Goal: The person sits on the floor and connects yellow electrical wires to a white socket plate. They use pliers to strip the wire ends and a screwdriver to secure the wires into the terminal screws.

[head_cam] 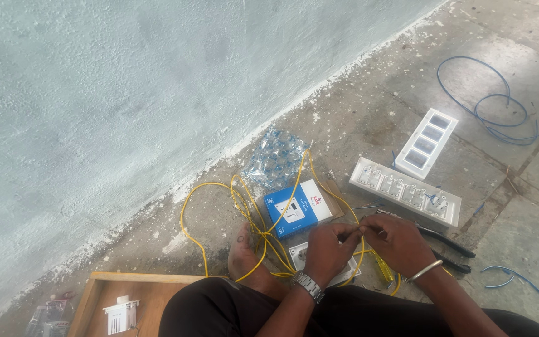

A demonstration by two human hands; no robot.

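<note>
Nearest the camera, the left hand (327,249) and the right hand (399,243) meet over the floor (519,231), each pinching the same yellow wire (244,206) between thumb and fingertips where the knuckles nearly touch. The wire is thin, glossy and springy, and it lies in loose tangled loops by a bare foot (244,256). A loop could catch the foot or drag the white socket (299,253) lying under the left hand. A hard pull would likely tighten the tangle into a kink. Black pliers (450,243) lie just beside the right wrist, easy to knock. Beyond are a blue and white box (297,209), a white switch plate (405,190), a clear packet (274,157), and farther off a white frame (427,142) and a blue cable (494,106).
</note>
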